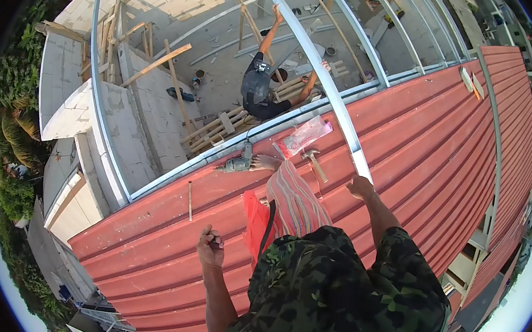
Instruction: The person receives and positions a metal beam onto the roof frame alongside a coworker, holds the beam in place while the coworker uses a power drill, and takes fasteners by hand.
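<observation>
My right hand (361, 187) is closed on the lower end of a long silver metal beam (324, 76), which slopes up and away over the roof edge. My left hand (211, 245) is raised over the red corrugated roof (164, 245), its fingers curled; whatever they hold, if anything, is too small to name. Near my bare foot lie a grey-green power drill (238, 160), a hammer (315, 164) and a pink-and-clear plastic packet (304, 136). A thin metal strip (190, 201) rests on the roof above my left hand.
Below the roof edge, a person (260, 89) in dark clothes reaches up beside wooden pieces (224, 123). Metal beams (360, 35) span the opening. A red bag (255, 222) hangs beside my leg. Block walls (157, 112) stand at the left.
</observation>
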`<state>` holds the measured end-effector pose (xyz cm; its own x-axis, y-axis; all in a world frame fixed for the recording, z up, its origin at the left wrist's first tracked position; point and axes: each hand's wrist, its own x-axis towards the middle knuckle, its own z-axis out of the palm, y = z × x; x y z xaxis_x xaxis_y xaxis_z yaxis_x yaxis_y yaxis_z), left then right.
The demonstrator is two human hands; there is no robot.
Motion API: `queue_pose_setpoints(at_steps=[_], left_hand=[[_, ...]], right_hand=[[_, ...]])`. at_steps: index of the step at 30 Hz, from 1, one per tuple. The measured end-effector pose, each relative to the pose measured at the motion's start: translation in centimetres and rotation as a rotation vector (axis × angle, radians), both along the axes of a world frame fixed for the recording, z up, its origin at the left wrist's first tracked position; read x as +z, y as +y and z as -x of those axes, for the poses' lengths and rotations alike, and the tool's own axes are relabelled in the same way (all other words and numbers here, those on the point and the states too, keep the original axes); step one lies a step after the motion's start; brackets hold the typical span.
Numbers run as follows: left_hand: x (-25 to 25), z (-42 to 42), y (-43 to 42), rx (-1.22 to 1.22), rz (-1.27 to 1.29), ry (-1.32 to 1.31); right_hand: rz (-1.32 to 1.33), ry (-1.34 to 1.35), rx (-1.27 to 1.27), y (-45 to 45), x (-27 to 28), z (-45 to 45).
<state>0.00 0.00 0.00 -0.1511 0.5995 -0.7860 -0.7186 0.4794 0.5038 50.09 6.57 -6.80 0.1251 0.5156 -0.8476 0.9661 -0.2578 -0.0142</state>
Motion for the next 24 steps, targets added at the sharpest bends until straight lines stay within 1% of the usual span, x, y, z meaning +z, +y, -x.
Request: queue_pose_setpoints(at_steps=[2, 3, 5, 6, 7, 9, 10, 11, 13, 15, 17, 19, 21, 23, 24], left_hand=[[1.1, 0.4, -0.1, 0.013, 0.017, 0.053], [-0.4, -1.6, -0.2, 0.007, 0.025, 0.025], [-0.2, -1.1, -0.3, 0.006, 0.072, 0.044], [-0.3, -0.5, -0.2, -0.002, 0.083, 0.052], [-0.7, -0.1, 0.0, -0.007, 0.061, 0.051], [-1.4, 0.0, -0.6, -0.024, 0.085, 0.044], [-1.8, 0.0, -0.6, -0.024, 0.112, 0.052], [-1.9, 0.2, -0.8, -0.027, 0.142, 0.065], [-2.0, 0.3, -1.0, -0.041, 0.193, 0.079], [-2.7, 0.1, -0.5, -0.046, 0.221, 0.081], [-3.3, 0.5, -0.5, -0.055, 0.252, 0.092], [-5.3, 0.9, -0.1, -0.049, 0.261, 0.082], [-6.7, 0.6, 0.4, -0.042, 0.232, 0.066], [-6.9, -0.2, 1.1, -0.041, 0.272, 0.115], [-6.9, -0.5, 1.4, -0.036, 0.248, 0.113]], right_hand=[[0.068, 0.019, -0.206, -1.8, -1.2, 0.0], [0.073, -0.009, -0.212, -2.5, -1.2, -2.2], [-0.018, -0.017, -0.245, -3.1, 0.1, -0.9], [0.066, -0.066, -0.281, -3.2, -0.9, -0.3], [0.077, -0.065, -0.291, -3.5, -1.7, -0.1], [-0.059, -0.19, -0.342, -4.4, -2.7, 0.4], [0.027, -0.186, -0.363, -4.5, -3.5, 0.4], [0.059, -0.188, -0.373, -5.5, -4.1, 0.8], [-0.006, -0.211, -0.395, -6.3, -5.8, 1.9], [0.003, -0.225, -0.416, -7.1, -7.4, 2.7], [0.084, -0.201, -0.451, -7.6, -9.4, 3.7], [0.084, -0.194, -0.467, -7.9, -11.0, 4.3], [0.12, -0.198, -0.463, -7.7, -11.9, 4.7], [0.116, -0.199, -0.416, -7.6, -12.4, 5.1], [0.116, -0.198, -0.418, -7.3, -12.5, 5.2]])
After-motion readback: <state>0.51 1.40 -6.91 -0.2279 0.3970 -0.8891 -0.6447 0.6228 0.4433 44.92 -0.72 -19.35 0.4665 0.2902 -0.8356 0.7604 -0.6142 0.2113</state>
